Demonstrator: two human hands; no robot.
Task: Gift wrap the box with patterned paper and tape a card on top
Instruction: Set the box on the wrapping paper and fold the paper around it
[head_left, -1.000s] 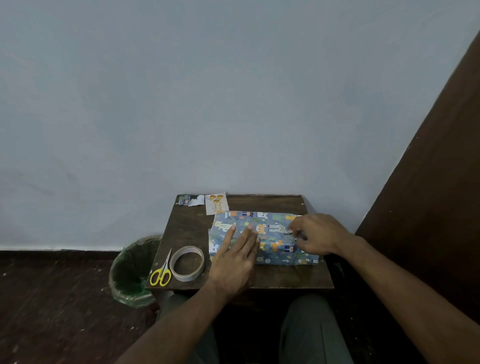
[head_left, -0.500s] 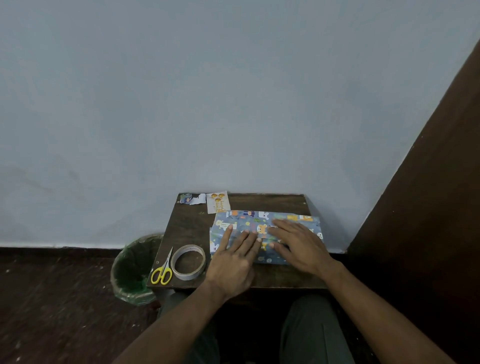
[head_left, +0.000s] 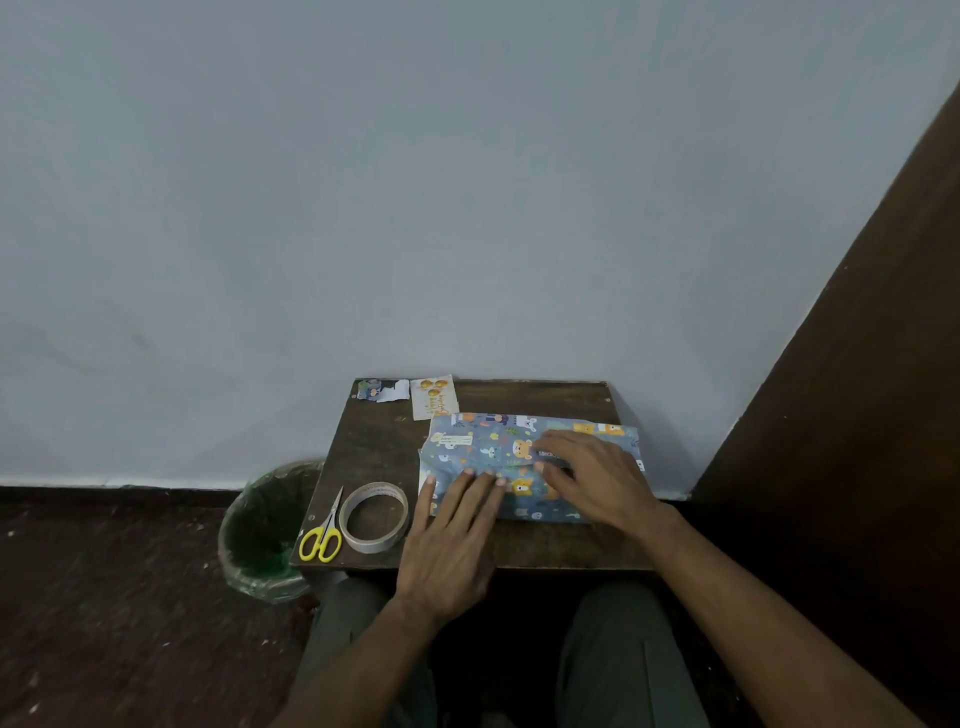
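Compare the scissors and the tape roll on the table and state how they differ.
The scissors are long and narrow with yellow handles and pale blades; the tape roll is a whitish ring with an open middle. The scissors point away toward the wall; the tape roll, being round, has no such direction. The scissors sit nearer the table's left edge, the tape roll closer to the left hand. Both lie flat and untouched.
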